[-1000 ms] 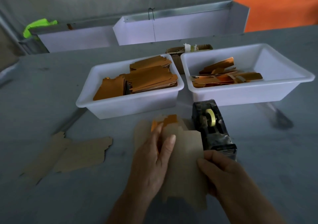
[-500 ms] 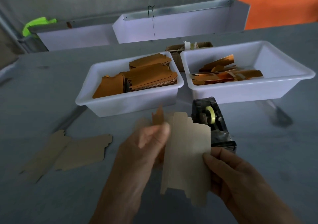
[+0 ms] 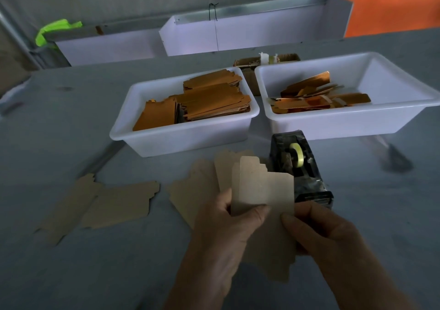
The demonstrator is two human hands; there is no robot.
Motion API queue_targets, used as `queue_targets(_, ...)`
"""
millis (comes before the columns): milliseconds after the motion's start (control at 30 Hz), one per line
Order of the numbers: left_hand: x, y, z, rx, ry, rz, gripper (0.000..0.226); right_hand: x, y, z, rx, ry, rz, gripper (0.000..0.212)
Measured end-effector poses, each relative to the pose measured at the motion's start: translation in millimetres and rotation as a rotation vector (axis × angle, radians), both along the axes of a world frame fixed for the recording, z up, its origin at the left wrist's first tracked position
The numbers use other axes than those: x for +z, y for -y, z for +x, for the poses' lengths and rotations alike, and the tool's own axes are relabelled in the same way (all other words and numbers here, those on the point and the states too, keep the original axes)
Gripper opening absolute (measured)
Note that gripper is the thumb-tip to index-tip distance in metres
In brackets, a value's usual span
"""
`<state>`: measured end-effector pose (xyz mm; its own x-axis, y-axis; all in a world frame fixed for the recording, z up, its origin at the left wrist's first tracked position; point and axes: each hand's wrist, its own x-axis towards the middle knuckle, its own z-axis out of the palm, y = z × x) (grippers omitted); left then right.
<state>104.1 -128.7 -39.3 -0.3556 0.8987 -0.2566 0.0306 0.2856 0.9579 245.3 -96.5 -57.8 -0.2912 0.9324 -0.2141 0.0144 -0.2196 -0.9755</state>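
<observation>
While you hold flat brown cardboard blank (image 3: 264, 185) tilted over grey table (image 3: 71, 119), your left hand (image 3: 223, 233) pinches its left edge, thumb pressed on front face. Your right hand (image 3: 328, 240) grips lower right edge, thumb on front, fingers hidden behind. Blank sits just in front of black tape dispenser (image 3: 301, 166), partly covering it. More brown blanks (image 3: 114, 202) lie flat on table, beneath hands and further left. Beyond: two white plastic tubs, left tub (image 3: 181, 140) with stacked orange blanks (image 3: 214, 102), right tub (image 3: 333, 126) with loose orange pieces (image 3: 316, 95).
</observation>
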Motion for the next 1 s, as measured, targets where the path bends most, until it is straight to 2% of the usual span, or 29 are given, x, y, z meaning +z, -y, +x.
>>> queue_targets(100, 0, -1, 4, 0.043, -0.007, -0.006, 0.013, 3, 4, 1, -0.029, 0.253, 0.201, 0.014)
queue_targets(167, -1, -2, 9, 0.068, -0.031, 0.014, 0.011, 6, 8, -1, -0.056, 0.390, 0.340, 0.020)
queue_targets(233, 0, -1, 13, 0.077, -0.023, 0.029, 0.009, 9, 13, -6, -0.073, 0.377, 0.443, 0.022)
queue_targets(300, 4, -1, 17, 0.038, 0.057, 0.018, 0.006, 11, 16, -10, -0.049, 0.263, 0.496, 0.025)
queue_targets(333, 6, 0, 17, 0.012, 0.089, 0.017, 0.012, 12, 17, -11, -0.032, 0.219, 0.508, 0.027)
queue_targets(433, 6, 2, 14, -0.117, 0.064, 0.053, 0.037, 13, 14, -8, -0.013, 0.169, 0.482, 0.026)
queue_targets(467, 6, 4, 13, -0.156, 0.032, 0.071, 0.039, 12, 13, -7, 0.000, 0.177, 0.475, 0.027)
queue_targets(600, 4, 6, 7, -0.151, 0.004, 0.081, 0.017, 12, 9, -2, -0.031, 0.193, 0.387, 0.020)
queue_targets(700, 5, 7, 3, -0.262, 0.058, -0.001, 0.014, 9, 3, 5, -0.075, 0.217, 0.311, 0.042)
queue_targets(733, 6, 7, 3, -0.304, 0.085, -0.013, 0.013, 8, 1, 6, -0.044, 0.169, 0.235, 0.044)
queue_targets(833, 7, 6, 3, -0.312, 0.065, -0.052, 0.013, 9, -2, 7, 0.085, -0.049, -0.034, 0.032)
queue_targets(1000, 2, 7, 4, -0.221, -0.032, -0.060, 0.009, 7, -4, 8, 0.046, -0.124, -0.081, 0.026)
